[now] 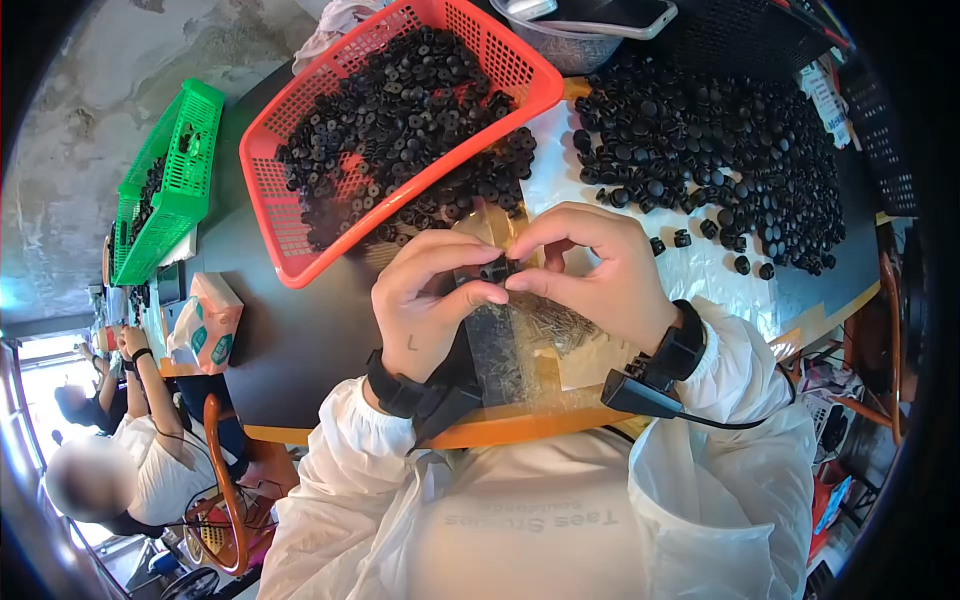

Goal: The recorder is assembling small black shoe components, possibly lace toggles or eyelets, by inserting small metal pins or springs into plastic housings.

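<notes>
My left hand (pixel 425 280) and my right hand (pixel 605 265) meet above the near part of the table, fingers closed in a pinch. Between their fingertips is a small black plastic part (pixel 494 269), partly covered by the fingers, so its full shape is hidden. Both hands touch it. Just below them lies a heap of thin metal pins (pixel 550 325) on a clear and brown taped surface. A red basket (pixel 268 185) full of black round parts with holes (pixel 400 110) stands beyond my left hand. Past my right hand, a large pile of black round-capped parts (pixel 690 140) spreads over white plastic sheeting (pixel 705 270).
A clear bowl (pixel 570 45) with a phone-like device on it stands at the far edge, near black baskets (pixel 740 35). To the left are a green basket (pixel 185 170) and a tissue pack (pixel 212 320). Another person (pixel 165 450) works at the lower left beside a wooden chair (pixel 225 490).
</notes>
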Demonstrator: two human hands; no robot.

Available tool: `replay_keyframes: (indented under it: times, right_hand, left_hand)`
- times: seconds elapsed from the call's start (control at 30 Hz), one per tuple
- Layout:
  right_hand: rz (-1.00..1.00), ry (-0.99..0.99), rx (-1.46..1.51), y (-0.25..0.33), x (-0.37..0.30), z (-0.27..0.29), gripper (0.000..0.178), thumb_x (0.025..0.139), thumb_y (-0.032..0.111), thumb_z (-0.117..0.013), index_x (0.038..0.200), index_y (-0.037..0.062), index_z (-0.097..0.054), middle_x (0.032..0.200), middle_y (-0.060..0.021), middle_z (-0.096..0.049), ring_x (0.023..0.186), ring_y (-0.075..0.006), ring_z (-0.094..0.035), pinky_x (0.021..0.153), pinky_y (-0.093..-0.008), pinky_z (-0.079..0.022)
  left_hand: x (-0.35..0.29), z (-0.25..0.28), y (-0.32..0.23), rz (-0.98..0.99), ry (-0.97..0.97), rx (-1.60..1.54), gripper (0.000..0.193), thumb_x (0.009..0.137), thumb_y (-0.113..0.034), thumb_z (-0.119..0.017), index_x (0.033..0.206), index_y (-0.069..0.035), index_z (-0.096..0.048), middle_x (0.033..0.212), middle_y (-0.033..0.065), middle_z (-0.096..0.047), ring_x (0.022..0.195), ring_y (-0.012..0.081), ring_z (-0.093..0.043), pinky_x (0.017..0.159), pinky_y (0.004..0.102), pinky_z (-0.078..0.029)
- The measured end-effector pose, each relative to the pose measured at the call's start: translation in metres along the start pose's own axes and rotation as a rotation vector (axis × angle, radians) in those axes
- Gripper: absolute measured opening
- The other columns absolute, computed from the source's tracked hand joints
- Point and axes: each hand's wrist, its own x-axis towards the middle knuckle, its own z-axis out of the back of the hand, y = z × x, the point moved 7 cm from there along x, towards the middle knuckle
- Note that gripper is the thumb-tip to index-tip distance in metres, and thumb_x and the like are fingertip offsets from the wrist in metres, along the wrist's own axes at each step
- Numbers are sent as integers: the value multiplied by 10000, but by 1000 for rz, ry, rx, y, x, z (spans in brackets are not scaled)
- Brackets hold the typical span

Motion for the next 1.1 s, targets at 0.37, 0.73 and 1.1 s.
replay_keyframes:
  times: [0.37,0.73,1.1]
  right_hand:
    - [-11,-1,-7,-5,0,0,235,709,65,-792,916,57,-681,819,-21,-654,618,-93,-548,584,-226,-456]
    - [7,1,76,0,-3,-1,233,694,22,-794,905,39,-698,841,-25,-643,660,-78,-545,599,-211,-445]
    - [-109,-3,423,-4,-11,-11,234,775,-11,-737,1004,26,-703,892,-36,-626,770,-87,-607,696,-213,-504]
  left_hand:
    - [3,-2,-1,21,-8,157,393,629,-59,-847,980,-1,-678,906,71,-647,762,136,-602,696,256,-496]
    - [-4,-2,3,36,-67,-36,377,638,-93,-856,924,17,-637,928,97,-636,828,159,-605,744,285,-498]
    - [-9,-3,5,104,-140,-176,392,639,-95,-857,929,23,-620,963,93,-616,842,155,-580,771,283,-472]
